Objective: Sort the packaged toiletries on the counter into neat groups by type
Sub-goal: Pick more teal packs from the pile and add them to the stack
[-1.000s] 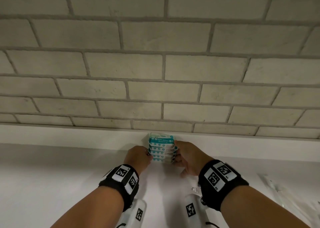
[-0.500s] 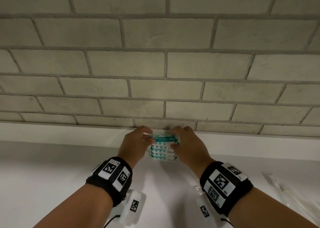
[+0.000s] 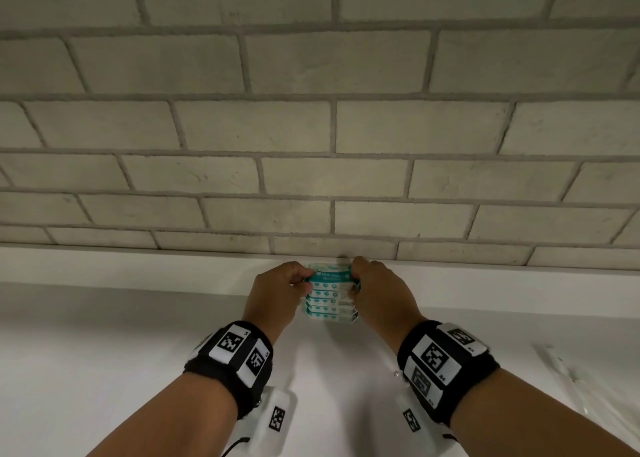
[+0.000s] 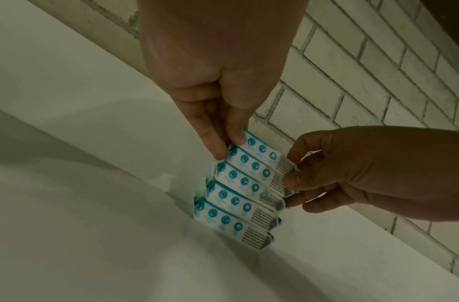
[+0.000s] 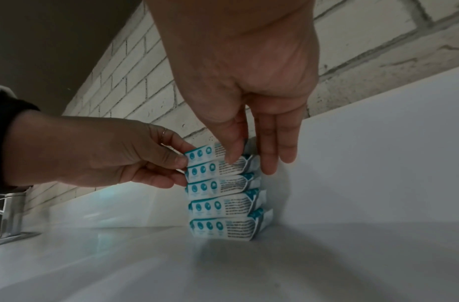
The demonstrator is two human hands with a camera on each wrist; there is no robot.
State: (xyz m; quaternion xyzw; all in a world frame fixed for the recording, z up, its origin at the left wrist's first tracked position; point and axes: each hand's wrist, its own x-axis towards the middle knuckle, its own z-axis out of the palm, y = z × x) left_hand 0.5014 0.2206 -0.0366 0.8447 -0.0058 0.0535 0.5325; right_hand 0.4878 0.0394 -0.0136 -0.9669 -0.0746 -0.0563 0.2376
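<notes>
Overhead, the stack of toiletry packets [image 3: 330,295] stood on the counter [image 3: 104,352] against the upstand below the brick wall [image 3: 311,127]. The left hand [image 3: 277,292] and right hand [image 3: 379,292] pinched the stack's opposite ends near its top, probably to square it.

In the left wrist view, left fingertips [image 4: 233,137] gripped the uppermost packets' end; the five packets [image 4: 238,190] leaned stepwise toward the wall.

In the right wrist view, the right thumb [image 5: 232,151] pressed the stack's upper front, with straight fingers behind it as a backstop.
</notes>
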